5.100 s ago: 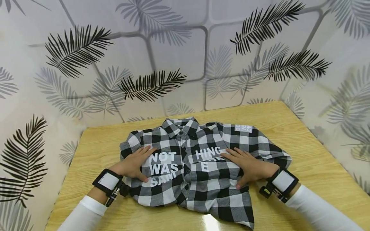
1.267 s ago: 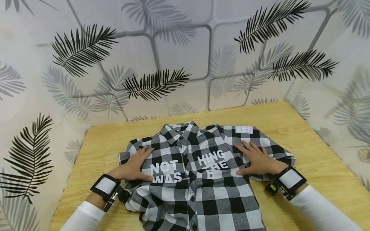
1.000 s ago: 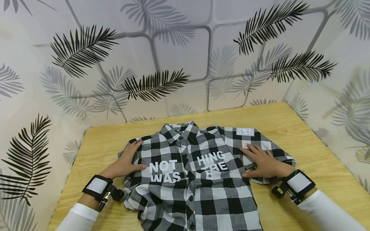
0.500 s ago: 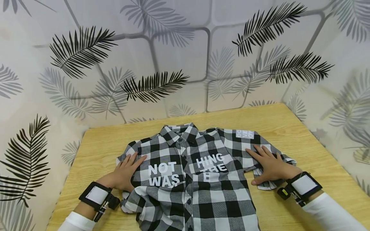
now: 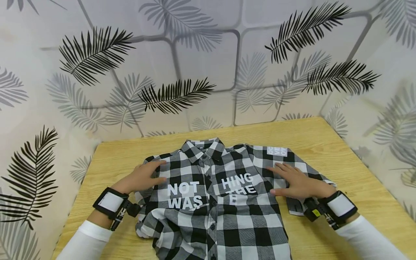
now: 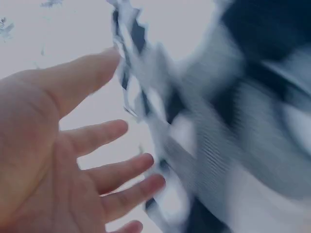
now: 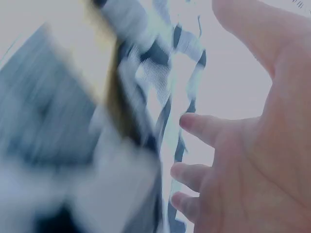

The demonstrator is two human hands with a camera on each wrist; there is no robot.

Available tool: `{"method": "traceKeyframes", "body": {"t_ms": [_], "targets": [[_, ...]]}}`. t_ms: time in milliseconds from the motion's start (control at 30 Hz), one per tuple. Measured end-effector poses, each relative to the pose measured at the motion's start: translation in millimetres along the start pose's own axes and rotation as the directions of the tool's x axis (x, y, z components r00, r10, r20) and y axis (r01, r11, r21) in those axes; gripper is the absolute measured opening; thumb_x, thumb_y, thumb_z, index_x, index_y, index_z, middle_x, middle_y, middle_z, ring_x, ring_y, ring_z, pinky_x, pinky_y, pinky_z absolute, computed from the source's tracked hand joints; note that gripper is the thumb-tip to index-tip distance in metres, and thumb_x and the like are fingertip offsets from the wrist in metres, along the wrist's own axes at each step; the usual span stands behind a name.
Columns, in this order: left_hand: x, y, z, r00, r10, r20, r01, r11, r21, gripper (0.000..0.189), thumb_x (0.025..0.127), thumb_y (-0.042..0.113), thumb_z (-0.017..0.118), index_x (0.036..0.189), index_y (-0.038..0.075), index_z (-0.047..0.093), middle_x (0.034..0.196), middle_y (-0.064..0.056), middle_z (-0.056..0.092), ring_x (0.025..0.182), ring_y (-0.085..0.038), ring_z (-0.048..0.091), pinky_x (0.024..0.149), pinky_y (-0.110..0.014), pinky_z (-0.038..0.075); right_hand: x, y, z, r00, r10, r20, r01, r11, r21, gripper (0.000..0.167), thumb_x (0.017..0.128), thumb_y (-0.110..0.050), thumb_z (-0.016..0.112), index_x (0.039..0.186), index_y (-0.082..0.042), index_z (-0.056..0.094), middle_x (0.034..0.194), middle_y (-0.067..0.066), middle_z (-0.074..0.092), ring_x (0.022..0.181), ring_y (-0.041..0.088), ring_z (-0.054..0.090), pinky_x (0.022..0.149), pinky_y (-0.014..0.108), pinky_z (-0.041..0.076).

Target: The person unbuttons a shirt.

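Observation:
A black, grey and white checked shirt (image 5: 243, 216) lies front up on the table, its collar (image 5: 203, 148) toward the wall and its lower part running out of the near edge of the head view. White letters cross its chest. My left hand (image 5: 141, 177) hovers over the sleeve on the left with straight, parted fingers. Over the other sleeve (image 5: 300, 164) is my right hand (image 5: 297, 182), fingers also extended. Both wrist views show bare palms held a little off the cloth, gripping nothing. Near the left hand, the shirt's left side is bunched in folds (image 5: 169, 227).
The wooden table (image 5: 110, 159) shows bare wood around the shirt. A wall with a leaf pattern (image 5: 208, 65) stands directly behind its far edge. Each wrist wears a strapped camera device.
Earlier the shirt's lower part was gathered up; now it stretches toward me. Both hands slid outward along the sleeves, then lifted off the cloth, the right one shifting back inward.

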State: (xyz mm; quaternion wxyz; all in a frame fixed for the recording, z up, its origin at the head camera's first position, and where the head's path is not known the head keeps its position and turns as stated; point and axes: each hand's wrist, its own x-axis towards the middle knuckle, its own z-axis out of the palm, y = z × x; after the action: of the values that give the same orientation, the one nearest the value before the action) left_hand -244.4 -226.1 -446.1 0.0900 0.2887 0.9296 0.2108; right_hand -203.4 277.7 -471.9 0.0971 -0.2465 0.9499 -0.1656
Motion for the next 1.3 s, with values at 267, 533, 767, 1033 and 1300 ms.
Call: {"method": "traceKeyframes", "body": {"t_ms": [267,533,767,1033,1300], "targets": [[55.8,59.9,-6.0,0.988,0.134,0.074,-0.112,0.963,-0.245,0.051,0.089,0.042,0.048,0.135,0.024,0.034,0.132,0.003,0.038,0.106,-0.018,0.050,0.077,-0.032,0.044,31.7,-37.5,3.9,0.986,-0.168,0.026,0.166,0.985,0.047,0.073,0.080,-0.060,0.049,0.138,-0.018,0.033,0.141,0.011,0.027,0.129,0.034,0.021,0.095,0.062,0.011],[96.2,74.7,4.4,0.943,0.110,0.313,-0.035,0.971,-0.237,0.059,0.091,0.041,0.046,0.140,0.017,0.024,0.135,-0.010,0.032,0.108,-0.024,0.048,0.079,-0.034,0.042,41.5,-64.0,11.0,0.969,-0.174,0.177,0.175,0.985,0.011,0.075,0.077,-0.067,0.046,0.137,-0.024,0.035,0.141,0.005,0.029,0.129,0.031,0.023,0.099,0.056,0.012],[117.3,80.5,9.6,0.933,0.107,0.342,-0.048,0.983,-0.175,0.058,0.093,0.035,0.046,0.140,0.009,0.024,0.142,-0.012,0.022,0.125,-0.029,0.030,0.095,-0.039,0.032,42.0,-68.6,10.5,0.971,-0.163,0.174,0.168,0.986,-0.009,0.074,0.076,-0.067,0.046,0.136,-0.023,0.037,0.140,0.007,0.030,0.128,0.033,0.023,0.099,0.055,0.013],[125.5,80.5,18.3,0.929,0.048,0.367,-0.009,0.994,-0.108,0.055,0.093,0.037,0.045,0.138,0.010,0.030,0.142,-0.010,0.024,0.129,-0.024,0.024,0.098,-0.038,0.029,44.5,-64.8,15.9,0.974,-0.153,0.168,0.154,0.988,0.004,0.073,0.077,-0.067,0.047,0.135,-0.024,0.037,0.140,0.006,0.031,0.128,0.033,0.022,0.100,0.053,0.015],[126.4,77.2,19.8,0.957,0.172,0.235,-0.135,0.977,-0.167,0.036,0.094,0.027,0.044,0.098,-0.004,0.061,0.112,-0.020,0.052,0.095,-0.030,0.052,0.079,-0.036,0.042,53.5,-66.5,10.6,0.989,-0.141,0.052,0.135,0.984,0.114,0.060,0.084,-0.052,0.051,0.133,-0.018,0.041,0.130,-0.001,0.043,0.118,0.017,0.041,0.094,0.039,0.034]]}}
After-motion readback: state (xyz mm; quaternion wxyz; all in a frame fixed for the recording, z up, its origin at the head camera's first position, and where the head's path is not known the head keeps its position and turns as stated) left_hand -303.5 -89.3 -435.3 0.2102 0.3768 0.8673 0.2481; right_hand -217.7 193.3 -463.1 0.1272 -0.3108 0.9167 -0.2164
